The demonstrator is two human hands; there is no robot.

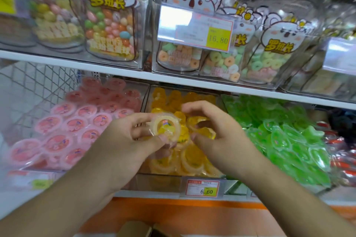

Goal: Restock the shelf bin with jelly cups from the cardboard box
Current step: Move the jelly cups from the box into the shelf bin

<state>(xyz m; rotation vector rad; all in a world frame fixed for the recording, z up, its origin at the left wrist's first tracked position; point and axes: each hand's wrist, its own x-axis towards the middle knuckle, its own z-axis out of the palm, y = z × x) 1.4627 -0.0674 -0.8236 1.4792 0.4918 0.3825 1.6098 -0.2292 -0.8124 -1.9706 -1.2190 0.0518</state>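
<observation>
Over the yellow bin (146,100), left hand (123,140) pinches a jelly cup (167,126) — right hand (221,132) curls around another cup (202,128).

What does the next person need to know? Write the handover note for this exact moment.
Left hand: holding a yellow jelly cup over the yellow bin.
Right hand: fingers on another yellow cup in the bin; firm grip unclear.
Done: bin holds many cups already.
Left: place the held cups. The box edge shows at bottom; contents hidden.
</observation>
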